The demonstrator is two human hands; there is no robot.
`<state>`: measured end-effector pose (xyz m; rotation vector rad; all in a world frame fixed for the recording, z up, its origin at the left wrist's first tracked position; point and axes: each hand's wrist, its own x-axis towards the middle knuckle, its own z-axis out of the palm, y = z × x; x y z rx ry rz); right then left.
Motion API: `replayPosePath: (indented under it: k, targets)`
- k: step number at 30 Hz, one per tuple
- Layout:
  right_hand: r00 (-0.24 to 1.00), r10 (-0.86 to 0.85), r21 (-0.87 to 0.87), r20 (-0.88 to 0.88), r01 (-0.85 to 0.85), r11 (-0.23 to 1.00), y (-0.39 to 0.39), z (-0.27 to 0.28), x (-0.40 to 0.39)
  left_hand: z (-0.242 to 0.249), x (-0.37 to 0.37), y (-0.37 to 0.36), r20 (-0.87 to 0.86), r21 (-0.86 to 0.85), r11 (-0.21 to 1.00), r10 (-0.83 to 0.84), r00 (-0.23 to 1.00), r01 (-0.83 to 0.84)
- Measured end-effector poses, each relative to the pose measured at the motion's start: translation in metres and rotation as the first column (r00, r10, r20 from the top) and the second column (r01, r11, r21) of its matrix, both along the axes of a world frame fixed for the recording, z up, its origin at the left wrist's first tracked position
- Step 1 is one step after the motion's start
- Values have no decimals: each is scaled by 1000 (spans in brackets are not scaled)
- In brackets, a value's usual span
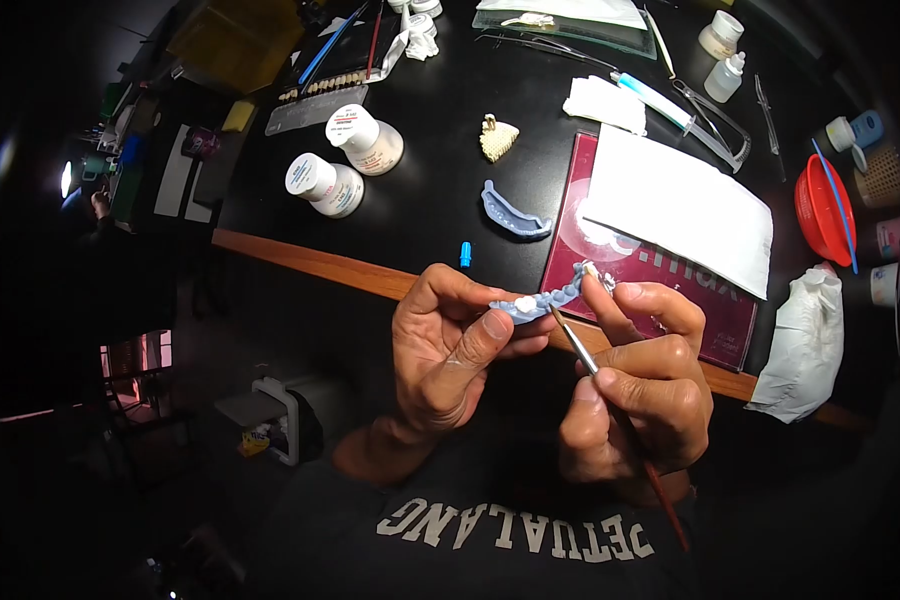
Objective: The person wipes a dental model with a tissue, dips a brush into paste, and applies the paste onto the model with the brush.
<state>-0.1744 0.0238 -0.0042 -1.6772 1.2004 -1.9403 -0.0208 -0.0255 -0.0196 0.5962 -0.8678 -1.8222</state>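
My left hand (448, 350) pinches a blue-grey dental piece (542, 303) shaped like a row of teeth, with white material on its left part. In my right hand (640, 390) is a thin brush (627, 425) with a metal ferrule and a dark red handle. The brush tip points up-left, close to the underside of the dental piece; whether they touch is too small to tell. My right index finger is at the piece's right end, by a whitish bit. A curved blue-grey mould (515, 212) lies on the black table above the hands.
A maroon board (710, 325) bears a white paper pad (685, 215). Two capped bottles (366, 142) (324, 186), a yellowish model (497, 139) and a small blue cap (465, 254) stand beyond. At right are a red bowl (823, 212) and crumpled tissue (802, 335).
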Motion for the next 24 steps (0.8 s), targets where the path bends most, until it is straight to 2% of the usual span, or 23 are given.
replayPosePath:
  k: [15,18,21,24]
  targets:
    - [998,36,41,61,-38,998,-2,5,-6,-1,-1,0,-16,-34,999,7,1000,-8]
    - [987,58,50,149,-66,997,-4,7,-8,-2,0,0,9,-48,999,18,1000,-17]
    - [973,162,67,166,-175,982,-3,4,-14,-1,-1,0,39,-46,998,33,999,-31]
    - [966,171,52,193,-184,982,-4,3,-15,-2,-1,0,55,-42,998,38,998,-35]
